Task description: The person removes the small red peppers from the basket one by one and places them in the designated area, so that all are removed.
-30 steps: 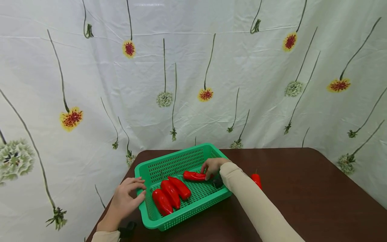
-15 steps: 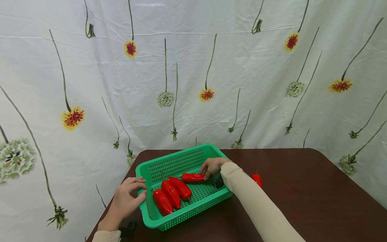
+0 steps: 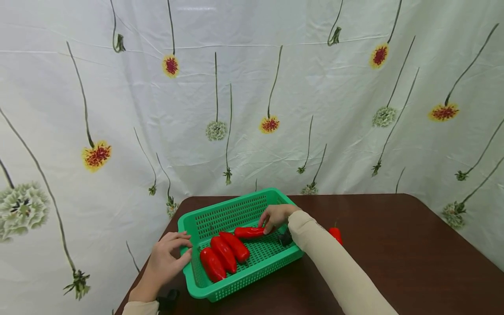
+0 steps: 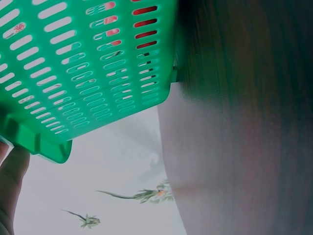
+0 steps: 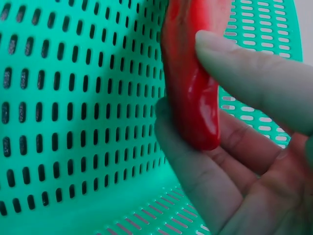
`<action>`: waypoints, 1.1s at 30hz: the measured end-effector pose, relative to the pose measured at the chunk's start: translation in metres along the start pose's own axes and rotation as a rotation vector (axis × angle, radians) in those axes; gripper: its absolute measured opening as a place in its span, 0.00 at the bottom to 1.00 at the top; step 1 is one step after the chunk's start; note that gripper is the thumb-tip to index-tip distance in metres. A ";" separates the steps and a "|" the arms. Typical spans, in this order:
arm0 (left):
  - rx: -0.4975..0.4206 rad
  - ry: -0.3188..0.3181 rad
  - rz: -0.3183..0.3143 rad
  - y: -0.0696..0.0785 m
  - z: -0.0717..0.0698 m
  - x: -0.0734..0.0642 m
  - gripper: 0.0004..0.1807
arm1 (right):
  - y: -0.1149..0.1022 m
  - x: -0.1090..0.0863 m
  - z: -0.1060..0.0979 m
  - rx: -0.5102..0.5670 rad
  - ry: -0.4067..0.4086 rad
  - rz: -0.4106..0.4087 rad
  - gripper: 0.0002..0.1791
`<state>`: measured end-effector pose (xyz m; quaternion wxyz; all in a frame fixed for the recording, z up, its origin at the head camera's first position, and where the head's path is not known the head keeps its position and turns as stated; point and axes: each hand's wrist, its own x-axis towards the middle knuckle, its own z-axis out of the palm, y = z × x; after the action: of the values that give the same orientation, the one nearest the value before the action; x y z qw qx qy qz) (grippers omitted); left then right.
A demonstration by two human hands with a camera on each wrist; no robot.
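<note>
In the head view, my right hand (image 3: 274,215) is inside the green plastic basket (image 3: 252,277). It pinches one end of a long red pepper (image 3: 249,232). The right wrist view shows the thumb on one side of this pepper (image 5: 193,98) and the fingers behind its rounded tip. My left hand (image 3: 167,256) holds the basket's left rim with bent fingers; a finger (image 4: 12,169) touches the rim lip (image 4: 36,146) in the left wrist view. Three more red peppers (image 3: 224,254) lie side by side in the left half of the basket.
Outside the basket, to the right, another red pepper (image 3: 336,234) lies on the dark brown table (image 3: 397,245), partly hidden by the right sleeve (image 3: 334,262). A white cloth (image 3: 244,100) printed with flowers hangs behind the table.
My right hand has shifted slightly left, and the pepper it pinches has slid left, closer to the three others. The left hand stays at the rim.
</note>
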<state>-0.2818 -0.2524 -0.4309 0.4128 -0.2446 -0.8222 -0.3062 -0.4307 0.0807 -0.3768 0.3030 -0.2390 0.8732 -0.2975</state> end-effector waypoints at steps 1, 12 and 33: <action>-0.001 0.001 0.002 0.000 0.000 0.000 0.17 | 0.000 0.000 0.000 -0.001 0.003 -0.003 0.16; 0.007 -0.007 -0.003 0.001 0.001 0.001 0.17 | -0.006 -0.003 -0.001 0.016 0.049 -0.049 0.15; 0.012 -0.014 -0.028 -0.002 0.002 -0.001 0.11 | -0.024 -0.024 -0.007 0.158 0.093 -0.072 0.14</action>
<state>-0.2834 -0.2527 -0.4330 0.4044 -0.2327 -0.8302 -0.3051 -0.4131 0.0804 -0.3465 0.2693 -0.2315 0.8511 -0.3867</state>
